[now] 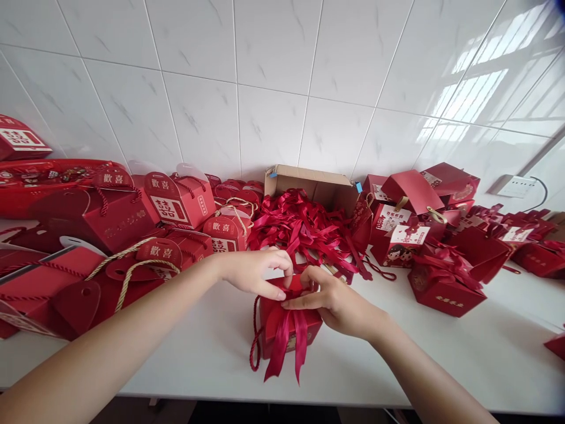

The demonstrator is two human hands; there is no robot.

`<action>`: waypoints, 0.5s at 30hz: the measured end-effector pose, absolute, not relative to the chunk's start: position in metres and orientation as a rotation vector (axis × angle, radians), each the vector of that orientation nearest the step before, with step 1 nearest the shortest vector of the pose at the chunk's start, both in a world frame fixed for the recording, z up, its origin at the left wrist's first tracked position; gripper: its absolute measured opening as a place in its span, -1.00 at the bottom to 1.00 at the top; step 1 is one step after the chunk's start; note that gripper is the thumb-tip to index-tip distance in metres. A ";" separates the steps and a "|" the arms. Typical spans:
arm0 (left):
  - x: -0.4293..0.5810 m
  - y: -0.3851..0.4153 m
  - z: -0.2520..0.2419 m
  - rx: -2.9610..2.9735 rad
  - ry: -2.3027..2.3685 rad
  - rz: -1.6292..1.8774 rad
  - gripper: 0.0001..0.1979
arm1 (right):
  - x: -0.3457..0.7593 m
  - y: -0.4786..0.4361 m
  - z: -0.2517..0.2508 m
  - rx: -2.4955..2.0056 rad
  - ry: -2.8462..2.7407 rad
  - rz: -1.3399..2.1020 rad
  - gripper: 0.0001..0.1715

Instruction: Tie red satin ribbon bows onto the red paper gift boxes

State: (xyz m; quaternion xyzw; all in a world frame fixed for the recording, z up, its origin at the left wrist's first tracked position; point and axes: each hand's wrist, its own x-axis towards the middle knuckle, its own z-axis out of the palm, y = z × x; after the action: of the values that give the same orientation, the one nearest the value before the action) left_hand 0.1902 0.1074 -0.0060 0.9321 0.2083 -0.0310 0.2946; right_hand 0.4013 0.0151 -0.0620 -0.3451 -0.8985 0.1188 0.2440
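White counter [212, 347]: your left hand [251, 272], right hand [332, 303] pinch ribbon [282, 347] atop box [270, 318], likely keeping knot tight; ribbon pile [304, 227] just beyond.

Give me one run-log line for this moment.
left hand: pinches ribbon | right hand: pinches ribbon | gift box: upright on table | behind: carton, loose ribbons

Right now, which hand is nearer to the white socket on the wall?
Right. The right hand pinches the ribbon on the red gift box, well left of and below the socket; the left hand sits even farther left, at the box's other side.
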 end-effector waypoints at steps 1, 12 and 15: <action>0.188 0.108 -0.007 2.462 0.528 -0.103 -0.82 | 0.402 0.015 -0.062 -0.936 -2.450 0.322 -0.49; 0.182 0.108 -0.022 2.314 0.534 0.177 -0.91 | 0.403 0.017 -0.071 -0.908 -2.424 0.307 -0.52; 0.182 0.110 -0.026 2.304 0.518 0.168 -0.89 | 0.403 0.017 -0.071 -0.920 -2.429 0.310 -0.52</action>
State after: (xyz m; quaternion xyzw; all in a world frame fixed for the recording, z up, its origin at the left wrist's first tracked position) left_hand 0.1818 0.1099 -0.0255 0.9013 0.2027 0.0657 0.3773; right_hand 0.4028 0.0172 -0.0712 -0.3395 -0.8968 0.1145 0.2598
